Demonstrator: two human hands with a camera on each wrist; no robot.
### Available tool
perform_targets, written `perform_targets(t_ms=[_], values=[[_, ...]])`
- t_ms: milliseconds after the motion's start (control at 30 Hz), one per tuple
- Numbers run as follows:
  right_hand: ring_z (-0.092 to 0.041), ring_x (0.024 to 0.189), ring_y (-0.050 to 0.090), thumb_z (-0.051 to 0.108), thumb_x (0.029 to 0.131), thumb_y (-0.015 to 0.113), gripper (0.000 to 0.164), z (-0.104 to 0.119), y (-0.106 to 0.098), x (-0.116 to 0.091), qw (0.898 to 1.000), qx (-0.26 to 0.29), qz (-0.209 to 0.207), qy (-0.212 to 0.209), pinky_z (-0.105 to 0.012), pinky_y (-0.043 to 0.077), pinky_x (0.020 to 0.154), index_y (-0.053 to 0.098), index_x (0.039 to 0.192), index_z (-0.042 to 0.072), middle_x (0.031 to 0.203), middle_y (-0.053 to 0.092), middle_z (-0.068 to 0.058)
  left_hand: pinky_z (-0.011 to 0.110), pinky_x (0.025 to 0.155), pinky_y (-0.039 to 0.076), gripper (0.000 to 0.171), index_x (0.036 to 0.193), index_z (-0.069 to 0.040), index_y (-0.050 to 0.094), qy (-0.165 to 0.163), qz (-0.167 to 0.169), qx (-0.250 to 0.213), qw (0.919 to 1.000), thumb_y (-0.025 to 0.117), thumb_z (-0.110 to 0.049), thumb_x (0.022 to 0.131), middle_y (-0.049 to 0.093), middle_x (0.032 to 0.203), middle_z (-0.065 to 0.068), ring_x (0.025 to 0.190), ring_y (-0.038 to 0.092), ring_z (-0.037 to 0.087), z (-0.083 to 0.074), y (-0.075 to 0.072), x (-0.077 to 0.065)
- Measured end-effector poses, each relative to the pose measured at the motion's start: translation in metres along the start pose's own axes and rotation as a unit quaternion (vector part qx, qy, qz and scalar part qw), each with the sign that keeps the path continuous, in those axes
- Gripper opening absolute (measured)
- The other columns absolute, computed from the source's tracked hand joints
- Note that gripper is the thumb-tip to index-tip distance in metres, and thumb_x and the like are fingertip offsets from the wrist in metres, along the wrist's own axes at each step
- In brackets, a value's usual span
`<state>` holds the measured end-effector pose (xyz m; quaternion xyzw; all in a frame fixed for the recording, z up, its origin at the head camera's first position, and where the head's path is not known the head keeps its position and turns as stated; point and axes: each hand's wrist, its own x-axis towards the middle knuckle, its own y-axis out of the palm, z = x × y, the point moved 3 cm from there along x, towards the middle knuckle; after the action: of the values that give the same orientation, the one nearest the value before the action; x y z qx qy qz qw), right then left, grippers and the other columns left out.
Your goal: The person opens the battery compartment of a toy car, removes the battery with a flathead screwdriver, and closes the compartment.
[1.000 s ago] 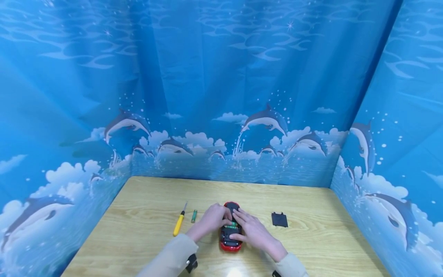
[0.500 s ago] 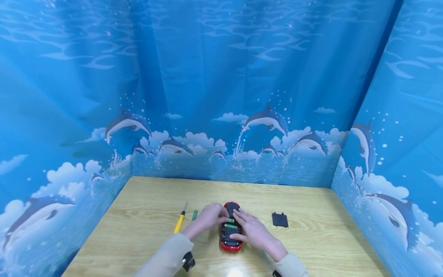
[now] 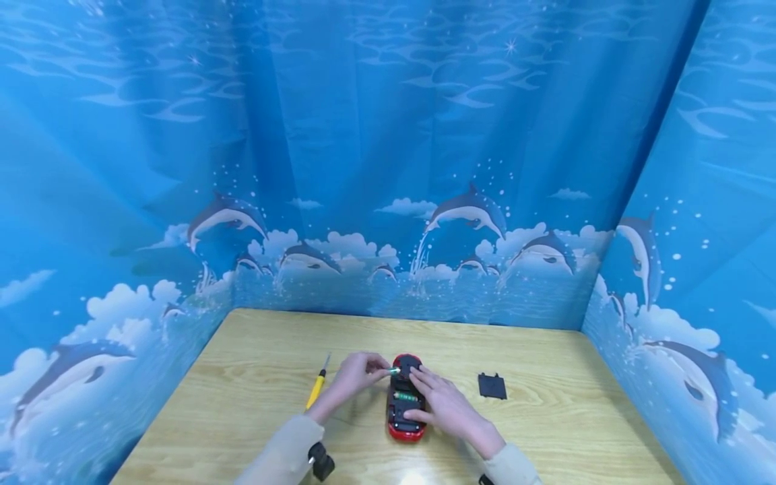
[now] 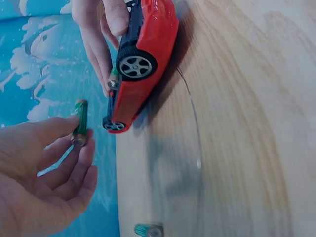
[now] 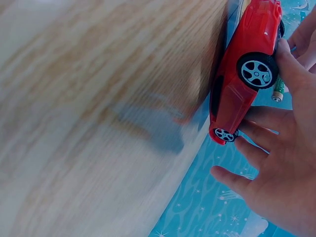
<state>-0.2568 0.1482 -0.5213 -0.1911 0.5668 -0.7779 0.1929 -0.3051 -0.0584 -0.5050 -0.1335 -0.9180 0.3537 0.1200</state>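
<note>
A red toy car (image 3: 407, 435) lies upside down on the table, its black underside facing up with the battery bay uncovered. One green battery (image 3: 405, 397) sits in the bay. My left hand (image 3: 358, 374) pinches another green battery (image 4: 81, 118) between thumb and fingers, held just above the car's left side. Across the underside my right hand (image 3: 447, 404) lies with fairly straight fingers; in the right wrist view its thumb touches beside a wheel (image 5: 257, 71) and its fingers reach along to the other wheel.
A yellow-handled screwdriver (image 3: 316, 389) lies left of the left hand, its handle end partly hidden by the arm. To the right is a black battery cover (image 3: 492, 386). A loose battery (image 4: 148, 230) and a thin curved strand (image 4: 197, 133) are on the table (image 3: 545, 377).
The left hand has drawn a battery up out of the car's bay, shifting it slightly left and away from me. The right hand stays on the car.
</note>
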Motion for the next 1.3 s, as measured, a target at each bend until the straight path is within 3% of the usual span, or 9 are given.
perform_targets(t_ms=[233,400,633,767,967,1067,1200,1300], values=[[-0.038,0.146,0.036,0.058,0.092,0.064,0.083,0.000,0.000,-0.001,1.000,-0.002,0.004,0.001,-0.060,0.036,0.114,0.044,0.150,0.001,0.158,0.040,-0.017,0.024,0.062,0.050,0.009,0.091,-0.011,0.075,-0.062,-0.107,0.010,0.9922,0.079,-0.008,0.083,0.069,0.078,-0.004,0.069,0.057,0.007,0.014,-0.012,-0.006],[-0.037,0.147,0.035,0.058,0.092,0.063,0.083,0.000,0.000,-0.001,1.000,-0.001,0.010,0.002,-0.060,0.035,0.114,0.044,0.151,0.002,0.158,0.040,-0.016,0.024,0.061,0.052,0.010,0.089,-0.010,0.074,-0.086,-0.142,0.009,0.9860,0.080,-0.006,0.082,0.069,0.077,-0.002,0.067,0.059,0.008,0.025,-0.018,-0.009],[-0.037,0.147,0.035,0.058,0.092,0.063,0.084,-0.001,0.001,-0.001,1.000,0.001,0.014,0.004,-0.060,0.035,0.115,0.043,0.151,0.003,0.159,0.039,-0.015,0.025,0.060,0.052,0.009,0.090,-0.007,0.072,-0.094,-0.142,0.047,0.9844,0.079,-0.008,0.084,0.067,0.078,-0.001,0.068,0.058,0.010,0.034,-0.019,-0.013],[-0.036,0.147,0.034,0.059,0.092,0.062,0.084,-0.002,0.002,-0.001,1.000,0.003,0.014,0.004,-0.059,0.034,0.115,0.042,0.152,0.003,0.159,0.039,-0.015,0.027,0.059,0.052,0.010,0.085,-0.007,0.071,-0.062,-0.152,0.112,0.9800,0.081,-0.009,0.083,0.066,0.075,0.000,0.066,0.058,0.011,0.037,-0.016,-0.014],[-0.036,0.147,0.034,0.059,0.092,0.062,0.084,-0.001,0.002,0.000,1.000,0.002,0.013,0.003,-0.059,0.034,0.116,0.043,0.152,0.003,0.159,0.039,-0.015,0.034,0.061,0.054,0.016,0.082,-0.004,0.068,0.010,-0.174,0.218,0.9603,0.083,-0.004,0.076,0.063,0.073,0.006,0.066,0.058,0.020,0.033,-0.009,-0.018],[-0.037,0.147,0.034,0.059,0.092,0.062,0.084,-0.002,0.002,0.000,1.000,0.002,0.013,0.003,-0.059,0.034,0.115,0.043,0.152,0.003,0.159,0.039,-0.015,0.040,0.070,0.056,0.018,0.085,-0.004,0.068,0.032,-0.169,0.258,0.9506,0.083,-0.003,0.074,0.064,0.075,0.008,0.069,0.060,0.024,0.029,-0.005,-0.019],[-0.036,0.147,0.034,0.060,0.092,0.061,0.084,-0.002,0.002,0.000,1.000,0.004,0.014,0.004,-0.059,0.034,0.116,0.042,0.152,0.003,0.159,0.039,-0.015,0.046,0.082,0.056,0.020,0.094,-0.006,0.072,0.014,-0.134,0.303,0.9433,0.081,-0.003,0.077,0.068,0.079,0.009,0.073,0.064,0.025,0.027,0.001,-0.015],[-0.036,0.147,0.034,0.060,0.092,0.061,0.085,-0.002,0.003,0.000,1.000,0.005,0.015,0.005,-0.060,0.034,0.116,0.043,0.152,0.003,0.159,0.039,-0.015,0.040,0.075,0.058,0.025,0.101,-0.009,0.074,-0.021,-0.099,0.315,0.9437,0.080,-0.003,0.078,0.069,0.082,0.007,0.073,0.064,0.022,0.025,0.005,-0.012]])
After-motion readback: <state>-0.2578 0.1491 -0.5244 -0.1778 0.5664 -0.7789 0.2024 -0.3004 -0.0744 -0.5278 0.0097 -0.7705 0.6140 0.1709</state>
